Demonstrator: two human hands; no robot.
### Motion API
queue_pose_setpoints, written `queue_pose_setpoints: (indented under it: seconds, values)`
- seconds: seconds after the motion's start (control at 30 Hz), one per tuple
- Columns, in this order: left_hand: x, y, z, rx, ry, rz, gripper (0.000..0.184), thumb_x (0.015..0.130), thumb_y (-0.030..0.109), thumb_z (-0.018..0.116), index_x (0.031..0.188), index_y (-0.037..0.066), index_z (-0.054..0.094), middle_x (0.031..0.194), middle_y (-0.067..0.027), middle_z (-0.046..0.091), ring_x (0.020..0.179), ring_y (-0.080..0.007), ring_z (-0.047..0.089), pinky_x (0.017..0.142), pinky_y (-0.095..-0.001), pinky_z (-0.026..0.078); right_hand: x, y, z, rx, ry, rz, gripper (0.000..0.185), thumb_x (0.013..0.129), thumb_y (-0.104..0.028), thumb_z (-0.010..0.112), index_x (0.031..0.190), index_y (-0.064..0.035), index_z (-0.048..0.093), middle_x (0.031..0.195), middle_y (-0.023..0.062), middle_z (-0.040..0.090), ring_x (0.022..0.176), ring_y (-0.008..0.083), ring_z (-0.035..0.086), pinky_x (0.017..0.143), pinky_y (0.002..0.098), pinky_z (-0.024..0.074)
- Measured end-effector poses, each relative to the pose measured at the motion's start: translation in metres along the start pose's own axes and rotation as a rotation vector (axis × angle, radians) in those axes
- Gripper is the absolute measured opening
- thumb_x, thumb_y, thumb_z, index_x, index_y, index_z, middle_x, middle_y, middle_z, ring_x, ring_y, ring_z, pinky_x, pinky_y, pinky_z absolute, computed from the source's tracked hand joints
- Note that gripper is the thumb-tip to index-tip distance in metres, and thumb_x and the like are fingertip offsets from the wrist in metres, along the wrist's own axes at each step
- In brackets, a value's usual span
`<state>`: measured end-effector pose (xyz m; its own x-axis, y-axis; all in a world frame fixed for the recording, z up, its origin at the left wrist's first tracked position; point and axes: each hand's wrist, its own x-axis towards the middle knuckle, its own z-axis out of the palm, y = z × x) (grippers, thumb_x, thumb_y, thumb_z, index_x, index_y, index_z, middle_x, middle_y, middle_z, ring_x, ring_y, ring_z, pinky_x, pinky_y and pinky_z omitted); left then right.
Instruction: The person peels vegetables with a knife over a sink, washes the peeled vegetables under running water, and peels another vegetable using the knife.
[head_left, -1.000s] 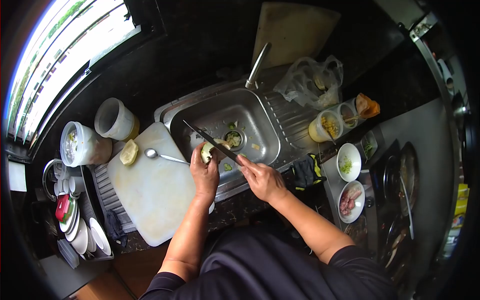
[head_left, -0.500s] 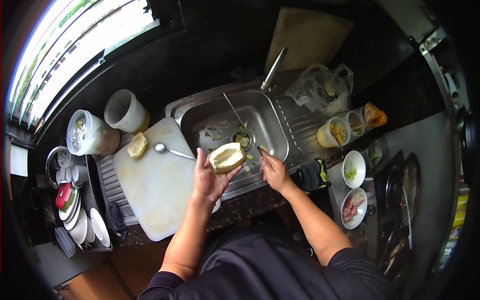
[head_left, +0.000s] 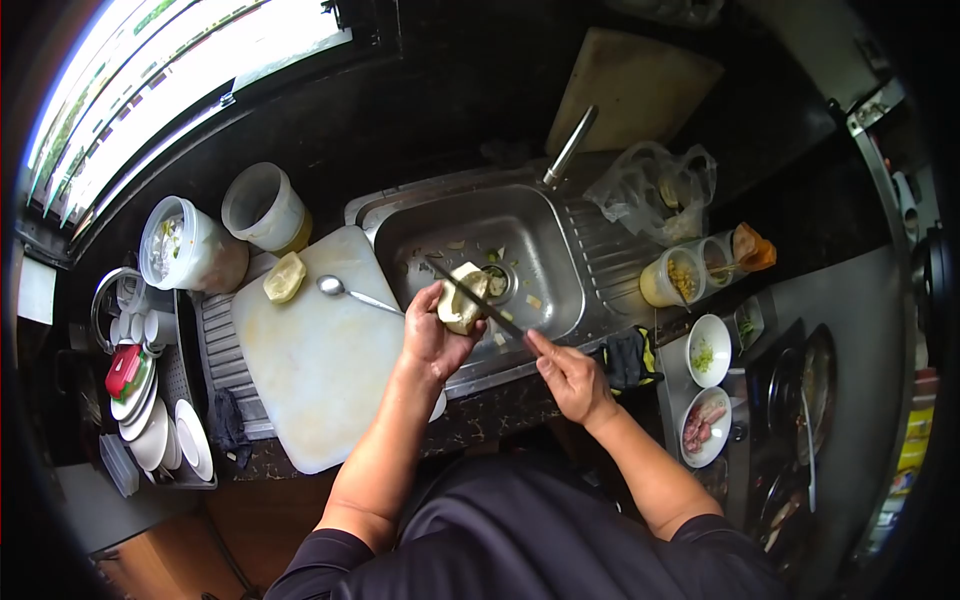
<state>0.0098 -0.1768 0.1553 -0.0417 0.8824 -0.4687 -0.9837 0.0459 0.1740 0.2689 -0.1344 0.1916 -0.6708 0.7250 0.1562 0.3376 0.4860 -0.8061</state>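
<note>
My left hand (head_left: 437,335) is wrapped round a peeled, pale green-yellow vegetable half (head_left: 462,306) with a scooped-out hollow, held over the near edge of the sink (head_left: 400,232). In my right hand (head_left: 572,380) is the handle of a knife (head_left: 487,309). Its dark blade lies slantwise across the vegetable half, pointing up and left; whether it cuts in, I cannot tell. To the left, a similar vegetable piece (head_left: 285,277) and a metal spoon (head_left: 331,286) rest on the white cutting board (head_left: 310,390). Peel scraps lie in the sink around the drain.
Plastic tubs (head_left: 205,258) stand behind the board, with stacked plates (head_left: 150,438) at far left. Right of the sink are a plastic bag (head_left: 640,195), a container of yellow pieces (head_left: 668,280), a bowl of chopped greens (head_left: 708,345) and a bowl of meat (head_left: 703,430).
My right hand has brought the knife up from beside the vegetable half to across it. The left hand has tilted the half more upright. The whole view has shifted slightly.
</note>
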Motion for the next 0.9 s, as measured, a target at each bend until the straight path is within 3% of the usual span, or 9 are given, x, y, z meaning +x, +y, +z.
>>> queue_pose_setpoints:
  seconds: [0.03, 0.07, 0.2, 0.57, 0.73, 0.9]
  values:
    - [0.002, -0.002, 0.009, 0.011, 0.111, 0.045, 0.049, 0.11, 0.04, 0.04, 0.14, 0.007, 0.061, 0.126, -0.0151, 0.071, 0.104, -0.0315, 0.069, 0.081, -0.039, 0.054, -0.006, -0.009, -0.004, -0.077, -0.068, 0.024, 0.042, 0.107, -0.023, 0.063, 0.147, -0.0119, 0.064, 0.099, 0.0196, 0.075, 0.085, 0.0339, 0.074, 0.078, 0.0402, 0.0573]
    - [0.006, -0.002, 0.006, 0.048, 0.088, 0.037, 0.051, 0.111, 0.042, 0.037, 0.14, 0.006, 0.06, 0.126, -0.0159, 0.07, 0.102, -0.0312, 0.069, 0.08, -0.0388, 0.055, -0.009, -0.016, -0.004, -0.081, -0.042, -0.001, 0.042, 0.106, -0.024, 0.065, 0.146, -0.0153, 0.065, 0.089, 0.0161, 0.073, 0.077, 0.0354, 0.071, 0.072, 0.0418, 0.0571]
    - [0.017, -0.01, 0.0, 0.135, 0.055, 0.12, 0.054, 0.115, 0.046, 0.03, 0.146, 0.008, 0.054, 0.122, -0.0166, 0.069, 0.092, -0.0302, 0.069, 0.075, -0.0395, 0.055, -0.025, -0.023, -0.008, -0.245, -0.093, 0.087, 0.041, 0.104, -0.031, 0.067, 0.144, -0.0202, 0.068, 0.078, 0.0141, 0.066, 0.071, 0.0375, 0.068, 0.065, 0.0458, 0.0558]
    - [0.032, -0.019, -0.008, 0.196, 0.152, 0.303, 0.054, 0.116, 0.048, 0.029, 0.147, 0.01, 0.053, 0.114, -0.0151, 0.07, 0.086, -0.0295, 0.068, 0.076, -0.0416, 0.054, -0.008, -0.022, 0.012, -0.359, 0.005, 0.107, 0.039, 0.104, -0.036, 0.066, 0.141, -0.0258, 0.07, 0.076, 0.0117, 0.064, 0.07, 0.0368, 0.069, 0.063, 0.0471, 0.0566]
    - [0.029, -0.001, -0.003, 0.239, 0.19, 0.36, 0.056, 0.116, 0.046, 0.031, 0.137, 0.0, 0.055, 0.107, -0.0172, 0.07, 0.088, -0.0308, 0.07, 0.081, -0.043, 0.058, 0.01, -0.027, 0.023, -0.359, 0.005, 0.088, 0.039, 0.104, -0.036, 0.066, 0.142, -0.0258, 0.07, 0.08, 0.0122, 0.067, 0.072, 0.0364, 0.07, 0.064, 0.0464, 0.0579]
    - [0.031, -0.003, -0.005, 0.27, 0.205, 0.377, 0.055, 0.116, 0.044, 0.032, 0.14, 0.0, 0.056, 0.117, -0.0195, 0.069, 0.095, -0.0327, 0.069, 0.088, -0.0444, 0.058, 0.031, -0.025, 0.041, -0.312, 0.045, 0.04, 0.04, 0.103, -0.037, 0.066, 0.142, -0.0266, 0.069, 0.087, 0.0146, 0.071, 0.075, 0.0377, 0.072, 0.066, 0.0465, 0.0592]
